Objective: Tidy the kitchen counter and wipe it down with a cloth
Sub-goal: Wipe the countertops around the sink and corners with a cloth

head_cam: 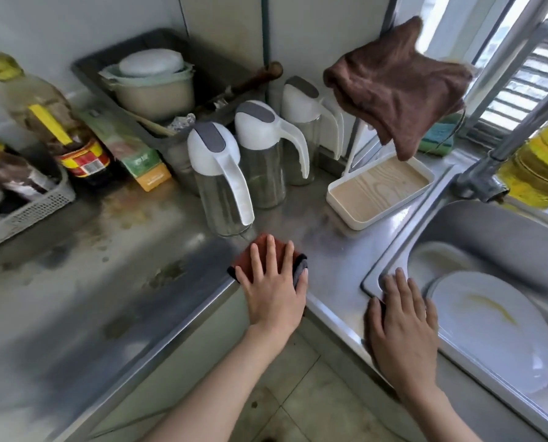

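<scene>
On the counter (107,282), wide-grip left hand (274,291) presses one cloth (244,260) before three jugs (260,148); right hand (403,330) rests flat.

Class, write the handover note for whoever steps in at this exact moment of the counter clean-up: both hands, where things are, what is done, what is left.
Left hand: flat, fingers straight, pressing the red cloth onto the counter at its front corner.
Right hand: flat and empty on the counter edge beside the sink.
Things: three glass dispensers and a white tray stand at the back; a brown cloth hangs above the tray.
Done: the cloth is down for wiping.
Left: brownish stains mark the left stretch; nothing looks tidied away yet.
</scene>
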Demonstrator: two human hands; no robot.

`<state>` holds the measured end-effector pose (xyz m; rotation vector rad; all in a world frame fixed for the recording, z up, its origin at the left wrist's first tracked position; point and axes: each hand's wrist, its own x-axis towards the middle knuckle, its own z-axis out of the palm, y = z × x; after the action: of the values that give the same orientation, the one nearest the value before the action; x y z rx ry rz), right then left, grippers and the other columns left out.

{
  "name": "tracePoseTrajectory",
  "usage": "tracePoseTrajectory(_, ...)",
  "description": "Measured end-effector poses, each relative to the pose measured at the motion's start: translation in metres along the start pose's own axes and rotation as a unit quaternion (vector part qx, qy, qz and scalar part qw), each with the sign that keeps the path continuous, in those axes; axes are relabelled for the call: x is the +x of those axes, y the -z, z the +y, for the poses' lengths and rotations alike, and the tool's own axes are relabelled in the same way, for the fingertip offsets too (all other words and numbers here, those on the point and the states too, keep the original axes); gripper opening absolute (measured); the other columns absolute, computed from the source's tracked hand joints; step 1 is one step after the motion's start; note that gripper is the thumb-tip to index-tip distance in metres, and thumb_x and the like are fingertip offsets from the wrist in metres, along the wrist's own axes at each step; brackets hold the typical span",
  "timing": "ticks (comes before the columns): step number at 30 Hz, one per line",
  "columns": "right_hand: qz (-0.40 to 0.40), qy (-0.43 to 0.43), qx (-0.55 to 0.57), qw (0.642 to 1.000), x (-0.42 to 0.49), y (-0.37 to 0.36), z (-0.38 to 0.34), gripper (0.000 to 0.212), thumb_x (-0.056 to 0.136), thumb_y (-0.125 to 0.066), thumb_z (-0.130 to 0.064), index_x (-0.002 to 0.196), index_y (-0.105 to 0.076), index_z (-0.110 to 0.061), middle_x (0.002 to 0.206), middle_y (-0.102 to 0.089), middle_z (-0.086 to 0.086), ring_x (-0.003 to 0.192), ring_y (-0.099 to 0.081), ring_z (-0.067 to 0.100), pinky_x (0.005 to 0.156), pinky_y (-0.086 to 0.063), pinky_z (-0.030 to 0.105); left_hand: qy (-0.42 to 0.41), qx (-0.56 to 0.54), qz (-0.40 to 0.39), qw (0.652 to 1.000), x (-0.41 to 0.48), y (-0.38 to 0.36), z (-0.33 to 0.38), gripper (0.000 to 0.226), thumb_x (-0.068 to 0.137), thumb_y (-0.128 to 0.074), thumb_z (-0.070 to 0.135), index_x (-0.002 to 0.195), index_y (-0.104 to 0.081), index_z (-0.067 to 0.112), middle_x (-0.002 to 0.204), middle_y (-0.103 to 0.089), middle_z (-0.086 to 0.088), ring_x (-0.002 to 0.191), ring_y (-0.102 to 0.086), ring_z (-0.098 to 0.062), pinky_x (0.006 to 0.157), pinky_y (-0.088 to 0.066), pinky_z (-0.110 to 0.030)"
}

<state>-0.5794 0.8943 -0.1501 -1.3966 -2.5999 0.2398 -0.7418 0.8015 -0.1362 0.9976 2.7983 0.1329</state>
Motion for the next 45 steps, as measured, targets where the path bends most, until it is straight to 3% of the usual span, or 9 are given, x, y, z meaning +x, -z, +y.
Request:
tracePoseTrajectory(4, -0.007, 0.013, 0.002, 1.000, 0.000, -0.001, -0.002, 0.058, 0.092, -0.021, -0.038, 0.140, -0.039, -0.010, 0.149, -0.034, 0.009, 0.139, -0.028, 0.026, 0.111, -0.017, 0.045, 0.017, -0.020, -0.020, 0.999, -0.014, 0.003, -0.038, 0.073, 0.080, 0.003, 0.061, 0.145, -0.015, 0.033, 0.157, -0.007, -0.001, 0.142, -0.006, -0.032, 0.107, -0.010, -0.062)
tracePoseTrajectory(9, -0.021, 0.044, 0.026, 0.998, 0.000, 0.000, -0.018, 0.053, 0.091, -0.026, -0.029, 0.136, -0.036, -0.002, 0.146, -0.034, 0.021, 0.137, -0.028, 0.036, 0.109, -0.023, 0.055, 0.028, -0.040, -0.073, 0.996, -0.023, 0.012, -0.054, 0.061, 0.090, -0.009, 0.061, 0.145, -0.002, 0.037, 0.156, 0.009, 0.006, 0.143, 0.009, -0.025, 0.109, 0.003, -0.058)
tracePoseTrajectory(16, -0.125, 0.332, 0.156, 0.922, -0.015, -0.002, -0.134, 0.052, 0.080, -0.052, -0.013, 0.130, -0.050, -0.002, 0.139, -0.048, 0.015, 0.127, -0.046, 0.030, 0.102, -0.042, 0.044, 0.087, -0.422, -0.005, 0.902, -0.032, 0.037, -0.090, 0.049, 0.097, -0.033, 0.009, 0.144, -0.025, 0.022, 0.147, -0.035, 0.002, 0.136, -0.030, -0.012, 0.105, -0.018, -0.016)
tracePoseTrajectory(21, -0.197, 0.337, 0.066, 0.918, -0.021, -0.024, -0.184, 0.072, 0.086, 0.001, -0.047, 0.148, -0.008, -0.012, 0.157, -0.001, 0.004, 0.144, 0.005, 0.024, 0.116, 0.004, 0.038, 0.074, -0.243, 0.119, 0.960, -0.084, 0.035, -0.149, 0.048, 0.085, -0.040, 0.013, 0.132, -0.047, 0.011, 0.141, -0.044, -0.003, 0.129, -0.042, -0.019, 0.105, -0.031, -0.031)
tracePoseTrajectory(23, -0.206, 0.335, 0.046, 0.918, -0.009, -0.023, -0.198, 0.071, 0.089, 0.004, -0.053, 0.149, -0.002, -0.014, 0.157, 0.004, 0.000, 0.144, 0.012, 0.021, 0.111, 0.013, 0.036, 0.127, -0.159, 0.185, 0.961, -0.112, 0.029, -0.176, 0.044, 0.083, -0.042, 0.018, 0.124, -0.053, 0.007, 0.139, -0.046, -0.009, 0.125, -0.043, -0.023, 0.100, -0.037, -0.042)
tracePoseTrajectory(28, -0.228, 0.409, 0.039, 0.883, -0.001, -0.027, -0.239, 0.061, 0.096, -0.013, -0.052, 0.148, -0.015, -0.020, 0.157, -0.008, -0.005, 0.144, 0.006, 0.020, 0.114, 0.008, 0.036, 0.323, -0.090, 0.218, 0.917, -0.142, 0.025, -0.244, 0.052, 0.086, -0.034, 0.034, 0.123, -0.051, 0.001, 0.140, -0.040, -0.023, 0.127, -0.038, -0.040, 0.102, -0.029, -0.051)
tracePoseTrajectory(33, -0.260, 0.548, 0.045, 0.794, -0.046, -0.029, -0.269, 0.076, 0.083, 0.005, -0.060, 0.146, -0.022, -0.028, 0.156, -0.015, -0.012, 0.145, 0.000, 0.017, 0.111, 0.011, 0.031, 0.328, -0.055, 0.162, 0.929, -0.137, 0.024, -0.277, 0.061, 0.088, -0.022, 0.040, 0.127, -0.048, 0.002, 0.143, -0.038, -0.019, 0.131, -0.036, -0.035, 0.106, -0.018, -0.042)
tracePoseTrajectory(40, -0.209, 0.414, -0.027, 0.886, 0.014, -0.044, -0.292, 0.047, 0.094, -0.018, -0.057, 0.140, -0.026, -0.047, 0.158, 0.000, -0.006, 0.142, 0.010, 0.037, 0.110, 0.005, 0.058, 0.322, -0.030, 0.144, 0.935, -0.139, 0.019, -0.277, 0.051, 0.086, -0.030, 0.038, 0.123, -0.056, 0.015, 0.138, -0.048, -0.008, 0.126, -0.045, -0.026, 0.103, -0.027, -0.053)
tracePoseTrajectory(45, -0.206, 0.543, -0.021, 0.814, -0.063, -0.040, -0.293, 0.041, 0.092, -0.034, -0.050, 0.131, -0.046, -0.044, 0.149, -0.036, -0.003, 0.136, -0.032, 0.037, 0.106, -0.018, 0.059, 0.321, -0.057, 0.174, 0.929, -0.145, 0.022, -0.279, 0.048, 0.087, -0.031, 0.034, 0.126, -0.052, 0.017, 0.143, -0.042, -0.006, 0.129, -0.037, -0.021, 0.105, -0.023, -0.051)
